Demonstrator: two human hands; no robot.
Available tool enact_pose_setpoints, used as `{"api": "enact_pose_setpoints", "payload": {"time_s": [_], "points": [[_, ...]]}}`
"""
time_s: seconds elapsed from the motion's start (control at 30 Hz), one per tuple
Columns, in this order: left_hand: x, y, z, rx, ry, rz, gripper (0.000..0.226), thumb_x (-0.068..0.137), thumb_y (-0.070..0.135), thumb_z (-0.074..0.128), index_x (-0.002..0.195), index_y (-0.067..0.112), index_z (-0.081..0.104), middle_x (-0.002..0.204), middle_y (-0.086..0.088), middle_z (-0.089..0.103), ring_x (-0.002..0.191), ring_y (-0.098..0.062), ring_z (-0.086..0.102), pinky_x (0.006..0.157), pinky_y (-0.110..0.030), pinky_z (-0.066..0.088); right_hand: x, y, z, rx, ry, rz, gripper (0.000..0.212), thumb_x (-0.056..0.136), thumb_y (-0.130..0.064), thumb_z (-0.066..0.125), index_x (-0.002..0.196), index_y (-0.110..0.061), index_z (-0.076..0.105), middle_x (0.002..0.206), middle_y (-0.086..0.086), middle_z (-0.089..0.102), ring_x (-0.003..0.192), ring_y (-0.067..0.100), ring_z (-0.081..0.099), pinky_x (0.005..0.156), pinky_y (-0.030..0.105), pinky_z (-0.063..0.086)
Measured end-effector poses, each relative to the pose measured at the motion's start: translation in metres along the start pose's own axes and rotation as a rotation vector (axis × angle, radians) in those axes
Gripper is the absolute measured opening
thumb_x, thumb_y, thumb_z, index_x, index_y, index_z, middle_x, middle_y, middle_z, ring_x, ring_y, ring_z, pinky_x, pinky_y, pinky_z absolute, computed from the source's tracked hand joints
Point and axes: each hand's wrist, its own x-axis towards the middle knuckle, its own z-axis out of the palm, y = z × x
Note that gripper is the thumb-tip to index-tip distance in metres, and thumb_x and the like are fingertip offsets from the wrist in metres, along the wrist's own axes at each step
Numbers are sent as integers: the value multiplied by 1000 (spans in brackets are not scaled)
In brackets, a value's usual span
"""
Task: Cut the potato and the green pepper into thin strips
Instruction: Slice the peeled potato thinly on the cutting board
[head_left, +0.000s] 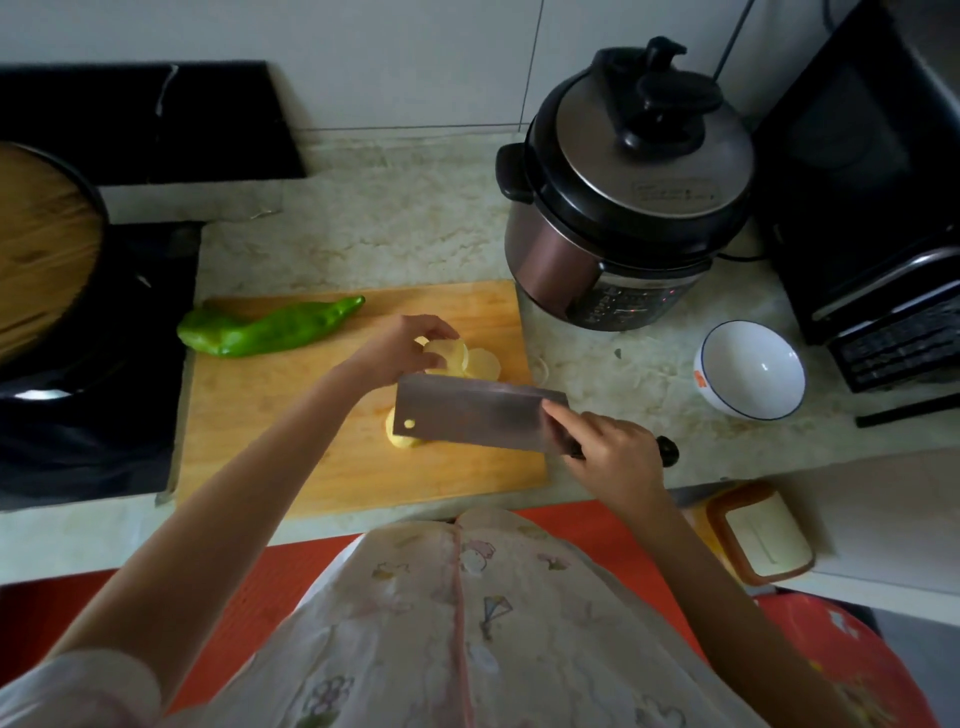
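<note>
Pepper (270, 327) on board (311, 467) back-left; potato slices (485, 364) back-right; cooker (623, 197) behind-right of board; bowl (750, 369) right.

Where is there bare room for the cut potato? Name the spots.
Free: left half of the cutting board, between the green pepper and its near edge; the counter behind the board, left of the pressure cooker. Crowded: the board's right end, under potato slices and cleaver.

Countertop (395, 228): pale marbled stone, running along a white wall.
Cutting board (291, 415): wooden, flat at front centre.
Pressure cooker (623, 197): upright, just beside the board's far right corner.
Bowl (750, 369): white with a blue rim, upright, right of the cooker.
Black oven (872, 182): far right, near the bowl.
</note>
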Motion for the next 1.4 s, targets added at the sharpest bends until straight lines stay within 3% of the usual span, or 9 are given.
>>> {"api": "enact_pose_setpoints", "payload": {"time_s": [0.1, 0.2, 0.33, 0.4, 0.5, 0.6, 0.73, 0.93, 1.4], "points": [[-2, -7, 3, -149, -22, -15, 42, 86, -16, 57, 125, -1, 55, 110, -9, 58, 95, -15, 62, 78, -17, 50, 0, 0, 2, 100, -9, 85, 35, 80, -17, 56, 111, -13, 72, 62, 2, 66, 47, 18, 59, 43, 24, 44], [-12, -22, 3, -198, 67, -23, 42, 87, -18, 52, 128, -8, 49, 111, -6, 57, 85, 14, 61, 81, -22, 49, 1, -5, 0, 213, -19, 156, 35, 82, -20, 53, 112, -11, 71, 66, 0, 69, 50, 14, 62, 46, 21, 43], [-50, -41, 9, -48, 408, -39, 21, 91, -7, 54, 107, 1, 64, 100, -2, 62, 88, -15, 66, 75, -26, 50, 10, -16, 2, 269, -174, 235, 38, 76, -11, 61, 113, -12, 70, 56, -4, 61, 42, 11, 53, 44, 13, 32], [-75, -46, 20, 40, 499, 57, 12, 91, 7, 60, 102, 7, 65, 101, 3, 61, 88, -19, 65, 72, -24, 51, 16, -27, 3, 307, -265, 286, 38, 77, -13, 59, 113, -15, 69, 48, -7, 48, 37, 9, 42, 39, 12, 25], [-105, -54, 46, 211, 496, 279, 22, 88, 29, 60, 107, 17, 61, 110, 2, 61, 94, -18, 62, 68, -32, 54, 22, -45, 8, 368, -353, 326, 32, 84, -11, 60, 114, -16, 69, 46, -13, 31, 37, 6, 31, 39, 11, 16], [-115, -65, 69, 394, 518, 377, 28, 88, 29, 61, 115, 21, 57, 115, -2, 64, 101, -22, 61, 65, -33, 56, 25, -62, 12, 384, -398, 301, 29, 86, -12, 61, 114, -18, 69, 46, -9, 40, 40, 10, 37, 39, 14, 20], [-117, -66, 81, 452, 596, 395, 29, 89, 22, 61, 118, 20, 57, 116, -2, 63, 103, -21, 56, 63, -32, 55, 26, -78, 11, 344, -460, 230, 32, 86, -13, 59, 116, -19, 67, 59, 5, 63, 51, 25, 58, 44, 27, 35], [-114, -64, 81, 503, 660, 416, 20, 90, 16, 60, 110, 18, 55, 116, 0, 57, 96, -22, 56, 48, -32, 52, 21, -93, 7, 218, -474, 179, 34, 76, -11, 68, 109, -18, 68, 51, 3, 58, 43, 24, 57, 41, 22, 27], [-113, -72, 85, 458, 709, 427, 13, 92, 15, 61, 105, 17, 59, 106, -5, 65, 87, -20, 59, 49, -35, 54, 24, -106, -3, 229, -538, 226, 27, 88, -15, 56, 114, -16, 64, 68, 9, 68, 62, 30, 65, 50, 27, 35]]}}
